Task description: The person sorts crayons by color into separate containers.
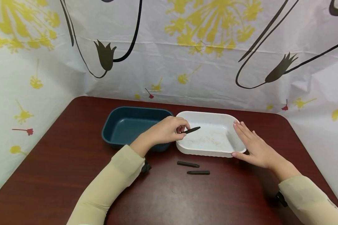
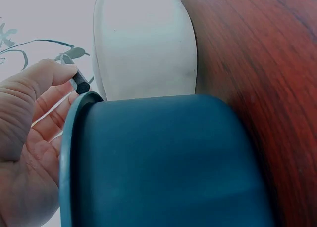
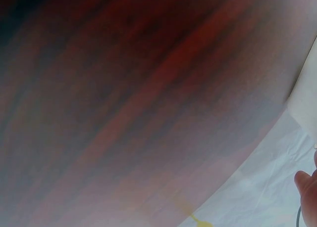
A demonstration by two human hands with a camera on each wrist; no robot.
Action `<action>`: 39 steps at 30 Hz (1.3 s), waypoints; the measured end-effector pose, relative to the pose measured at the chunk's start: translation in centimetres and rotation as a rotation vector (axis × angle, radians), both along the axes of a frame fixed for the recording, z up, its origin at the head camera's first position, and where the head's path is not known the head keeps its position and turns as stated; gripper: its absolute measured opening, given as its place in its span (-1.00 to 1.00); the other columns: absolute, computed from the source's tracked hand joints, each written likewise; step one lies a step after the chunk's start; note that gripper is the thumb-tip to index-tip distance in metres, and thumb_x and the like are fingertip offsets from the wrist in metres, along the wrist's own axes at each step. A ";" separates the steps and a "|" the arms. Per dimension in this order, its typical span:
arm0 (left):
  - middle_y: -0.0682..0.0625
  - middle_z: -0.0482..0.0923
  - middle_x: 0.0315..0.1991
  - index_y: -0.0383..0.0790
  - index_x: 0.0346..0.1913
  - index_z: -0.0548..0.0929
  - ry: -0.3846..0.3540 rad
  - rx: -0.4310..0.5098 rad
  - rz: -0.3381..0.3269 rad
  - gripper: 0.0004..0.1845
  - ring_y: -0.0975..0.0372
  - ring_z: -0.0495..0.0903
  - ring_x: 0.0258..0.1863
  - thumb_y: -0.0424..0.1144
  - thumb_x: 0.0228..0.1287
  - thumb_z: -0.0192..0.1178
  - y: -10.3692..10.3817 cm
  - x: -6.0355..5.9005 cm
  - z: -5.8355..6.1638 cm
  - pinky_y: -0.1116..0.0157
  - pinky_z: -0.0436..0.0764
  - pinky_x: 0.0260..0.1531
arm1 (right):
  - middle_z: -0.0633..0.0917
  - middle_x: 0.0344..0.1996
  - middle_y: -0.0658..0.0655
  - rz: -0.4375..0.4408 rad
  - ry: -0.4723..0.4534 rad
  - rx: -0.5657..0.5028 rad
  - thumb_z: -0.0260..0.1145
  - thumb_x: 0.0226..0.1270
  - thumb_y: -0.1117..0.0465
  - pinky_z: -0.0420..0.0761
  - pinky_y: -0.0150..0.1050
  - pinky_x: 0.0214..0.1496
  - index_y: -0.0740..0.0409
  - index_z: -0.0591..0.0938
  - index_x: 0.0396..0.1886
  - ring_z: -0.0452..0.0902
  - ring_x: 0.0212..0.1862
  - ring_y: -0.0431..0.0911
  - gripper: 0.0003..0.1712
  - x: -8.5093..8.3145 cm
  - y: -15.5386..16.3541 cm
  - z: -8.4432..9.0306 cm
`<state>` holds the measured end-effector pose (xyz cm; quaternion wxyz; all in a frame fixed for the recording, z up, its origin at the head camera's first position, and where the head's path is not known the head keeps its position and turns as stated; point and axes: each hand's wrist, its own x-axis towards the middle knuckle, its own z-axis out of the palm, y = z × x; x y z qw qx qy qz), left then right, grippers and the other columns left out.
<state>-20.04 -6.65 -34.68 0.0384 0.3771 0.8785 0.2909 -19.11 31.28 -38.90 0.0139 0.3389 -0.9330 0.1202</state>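
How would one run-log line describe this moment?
left hand: pinches black crayon over white tray | right hand: flat against tray side | two crayons on table

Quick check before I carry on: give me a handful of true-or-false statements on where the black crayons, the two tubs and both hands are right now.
1. The left hand pinches a black crayon over the white tub. True.
2. The right hand grips a crayon. False: it lies flat with straight fingers against the white tub's right rim and holds nothing.
3. Two more crayons lie on the table in front of the white tub. True.
4. The blue tub holds several crayons. False: no crayon shows in it.
5. The blue tub stands to the right of the white one. False: it stands to its left, side by side.
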 end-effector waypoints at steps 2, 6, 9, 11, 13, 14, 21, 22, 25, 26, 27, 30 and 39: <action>0.01 0.62 -0.27 -0.21 0.03 0.68 0.000 -0.002 0.006 -0.77 0.27 0.52 -0.32 -0.31 0.35 0.21 0.2 -0.2 0.0 0.43 0.51 -0.28 | -0.01 0.61 0.20 0.002 0.005 0.000 0.40 0.21 -0.13 0.13 0.48 0.37 0.16 -0.07 0.62 -0.42 0.64 -0.13 0.19 0.0 0.0 0.0; 0.01 0.63 -0.27 -0.21 0.05 0.67 -0.011 -0.008 0.028 -0.75 0.27 0.54 -0.31 -0.30 0.36 0.22 0.6 -0.6 0.1 0.41 0.54 -0.25 | -0.01 0.61 0.21 0.006 0.007 0.000 0.40 0.23 -0.13 0.13 0.48 0.37 0.17 -0.07 0.62 -0.41 0.64 -0.11 0.18 0.0 0.0 0.0; 0.01 0.63 -0.26 -0.21 0.06 0.67 -0.026 -0.012 0.042 -0.75 0.27 0.53 -0.30 -0.30 0.37 0.22 0.9 -0.9 -0.1 0.41 0.54 -0.24 | -0.02 0.61 0.20 0.005 -0.001 -0.001 0.39 0.23 -0.13 0.10 0.47 0.39 0.15 -0.08 0.62 -0.42 0.64 -0.12 0.19 0.1 0.1 -0.1; 0.01 0.63 -0.26 -0.20 0.07 0.67 -0.036 -0.015 0.046 -0.75 0.27 0.53 -0.30 -0.29 0.37 0.22 1.2 -1.0 -0.2 0.40 0.54 -0.24 | -0.02 0.61 0.21 0.004 -0.005 0.002 0.39 0.23 -0.14 0.09 0.47 0.40 0.15 -0.09 0.62 -0.43 0.64 -0.14 0.19 0.2 0.1 -0.2; 0.01 0.63 -0.25 -0.19 0.07 0.67 -0.041 -0.022 0.049 -0.75 0.28 0.53 -0.30 -0.29 0.38 0.21 1.4 -1.2 -0.4 0.40 0.54 -0.23 | -0.02 0.61 0.21 0.002 -0.008 0.003 0.39 0.23 -0.14 0.08 0.46 0.41 0.14 -0.09 0.62 -0.43 0.64 -0.13 0.19 0.3 0.2 -0.2; 0.01 0.64 -0.24 -0.20 0.08 0.67 -0.044 -0.025 0.050 -0.74 0.28 0.54 -0.29 -0.28 0.38 0.21 1.4 -1.3 -0.5 0.40 0.55 -0.23 | -0.02 0.61 0.21 0.001 -0.007 0.003 0.39 0.22 -0.14 0.08 0.46 0.41 0.14 -0.09 0.62 -0.42 0.64 -0.11 0.19 0.3 0.3 -0.3; 0.00 0.67 -0.15 -0.21 0.07 0.67 -0.048 -0.013 0.060 -0.75 0.29 0.58 -0.23 -0.26 0.40 0.21 1.4 -1.4 -0.6 0.39 0.59 -0.14 | -0.01 0.61 0.21 0.007 0.011 -0.002 0.39 0.23 -0.13 0.09 0.46 0.40 0.16 -0.08 0.62 -0.34 0.64 0.00 0.18 0.1 0.2 -0.3; 0.01 0.67 -0.14 -0.20 0.07 0.67 -0.046 -0.015 0.059 -0.75 0.29 0.58 -0.23 -0.26 0.40 0.21 1.3 -1.4 -0.5 0.39 0.59 -0.13 | -0.01 0.61 0.22 0.007 0.012 -0.002 0.39 0.23 -0.13 0.10 0.46 0.40 0.16 -0.08 0.62 -0.35 0.65 -0.01 0.19 0.0 0.2 -0.3; 0.01 0.68 -0.14 -0.19 0.06 0.67 -0.047 -0.017 0.055 -0.76 0.29 0.59 -0.22 -0.26 0.41 0.20 1.1 -1.2 -0.4 0.39 0.59 -0.11 | -0.01 0.61 0.22 0.009 0.015 0.001 0.39 0.23 -0.13 0.12 0.47 0.38 0.16 -0.08 0.62 -0.37 0.64 -0.05 0.19 -0.1 0.1 -0.2; 0.00 0.68 -0.13 -0.19 0.06 0.67 -0.048 -0.018 0.055 -0.76 0.29 0.59 -0.21 -0.25 0.41 0.20 1.0 -1.1 -0.4 0.38 0.59 -0.10 | -0.01 0.61 0.22 0.009 0.016 0.002 0.39 0.23 -0.13 0.12 0.47 0.38 0.16 -0.08 0.62 -0.38 0.64 -0.06 0.19 -0.1 0.1 -0.2; 0.01 0.68 -0.11 -0.19 0.06 0.67 -0.048 -0.021 0.055 -0.76 0.29 0.59 -0.20 -0.25 0.41 0.20 0.9 -1.0 -0.3 0.39 0.59 -0.10 | -0.01 0.61 0.22 0.010 0.016 0.002 0.39 0.23 -0.13 0.13 0.47 0.37 0.15 -0.09 0.62 -0.38 0.64 -0.07 0.19 -0.1 0.1 -0.2; 0.01 0.68 -0.08 -0.18 0.08 0.67 -0.048 -0.026 0.058 -0.75 0.29 0.60 -0.17 -0.24 0.41 0.20 0.8 -0.8 0.0 0.37 0.60 -0.07 | -0.01 0.61 0.22 0.011 0.016 0.002 0.39 0.23 -0.13 0.14 0.48 0.36 0.15 -0.09 0.62 -0.40 0.64 -0.09 0.19 -0.1 0.1 -0.1; 0.02 0.67 -0.02 -0.15 0.07 0.67 -0.034 -0.044 0.041 -0.76 0.28 0.60 -0.13 -0.21 0.44 0.17 0.7 -0.3 0.5 0.35 0.60 -0.07 | -0.01 0.61 0.22 0.015 0.009 0.000 0.40 0.22 -0.13 0.17 0.50 0.33 0.16 -0.09 0.62 -0.42 0.64 -0.13 0.19 0.0 0.0 0.0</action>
